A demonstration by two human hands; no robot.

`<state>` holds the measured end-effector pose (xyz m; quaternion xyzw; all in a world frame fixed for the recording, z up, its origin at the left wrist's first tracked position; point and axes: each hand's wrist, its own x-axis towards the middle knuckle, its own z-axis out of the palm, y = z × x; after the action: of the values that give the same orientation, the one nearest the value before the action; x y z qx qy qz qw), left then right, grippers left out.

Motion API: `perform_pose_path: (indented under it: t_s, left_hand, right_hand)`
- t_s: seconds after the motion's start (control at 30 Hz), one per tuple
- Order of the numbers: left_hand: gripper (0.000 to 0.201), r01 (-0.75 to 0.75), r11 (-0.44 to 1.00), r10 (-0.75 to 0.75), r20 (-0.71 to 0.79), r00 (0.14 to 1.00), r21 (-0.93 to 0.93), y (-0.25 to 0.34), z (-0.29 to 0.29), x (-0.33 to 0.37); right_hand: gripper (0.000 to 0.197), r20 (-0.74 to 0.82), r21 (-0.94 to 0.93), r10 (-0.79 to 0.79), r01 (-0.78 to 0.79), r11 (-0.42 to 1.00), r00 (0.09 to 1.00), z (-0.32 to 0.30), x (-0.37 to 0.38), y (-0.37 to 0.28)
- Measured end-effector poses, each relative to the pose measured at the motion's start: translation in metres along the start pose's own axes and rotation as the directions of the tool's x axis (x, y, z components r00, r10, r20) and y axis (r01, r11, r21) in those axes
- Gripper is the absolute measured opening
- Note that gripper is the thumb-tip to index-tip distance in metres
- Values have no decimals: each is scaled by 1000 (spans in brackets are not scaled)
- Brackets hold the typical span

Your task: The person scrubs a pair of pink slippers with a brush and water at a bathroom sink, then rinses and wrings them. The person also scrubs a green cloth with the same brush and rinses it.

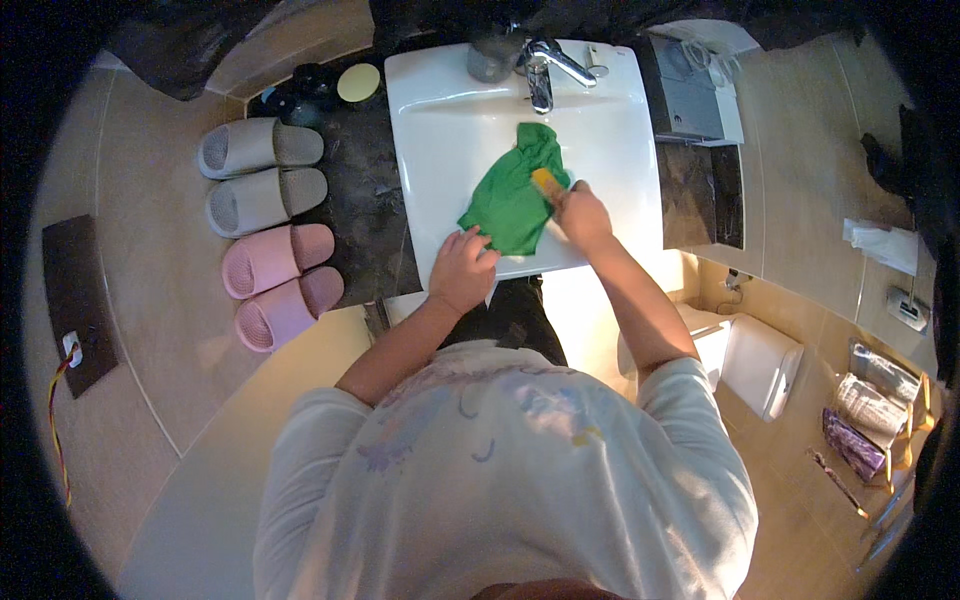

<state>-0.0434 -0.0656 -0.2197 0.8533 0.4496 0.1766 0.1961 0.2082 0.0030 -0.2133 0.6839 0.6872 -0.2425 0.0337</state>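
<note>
A green cloth [516,196] lies spread and wrinkled in the white sink [430,170], below the chrome faucet [541,80]. My left hand [464,271] is at the sink's front edge, its curled fingers holding the cloth's near left corner. My right hand [582,216] is closed around a small yellow-orange, bar-shaped thing [545,183] and holds it against the right side of the cloth. My palm and fingers hide the rest of that thing, so its exact kind cannot be made out.
Grey slippers [265,146] and pink slippers [277,259] stand left of the dark counter [365,200]. A round pale-yellow lid [358,83] sits behind. To the right are a grey box [685,95], a toilet [757,360] and hanging pouches [868,410].
</note>
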Motion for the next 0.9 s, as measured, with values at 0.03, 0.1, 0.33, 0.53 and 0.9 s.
perform_pose_path:
  t_s: [0.03,0.1,0.33,0.53,0.9]
  left_hand:
    - [17,-30,1000,30,-22,999,6,-2,-1,0]
    - [17,-96,995,96,-55,994,6,-1,-2,-3]
    - [8,-65,998,65,5,998,-1,0,-3,2]
    - [9,-61,998,62,-25,998,15,3,1,-6]
    - [12,-46,998,43,55,998,51,4,-4,-5]
  right_hand:
    - [39,-70,151,-78,88,985,994,-4,-8,-16]
    - [38,56,106,-399,392,914,915,6,-25,-37]
    - [39,128,209,-20,-8,978,992,20,14,-10]
    - [38,210,58,-412,409,911,887,29,-6,-30]
    - [42,286,126,-330,306,944,900,26,-10,-30]
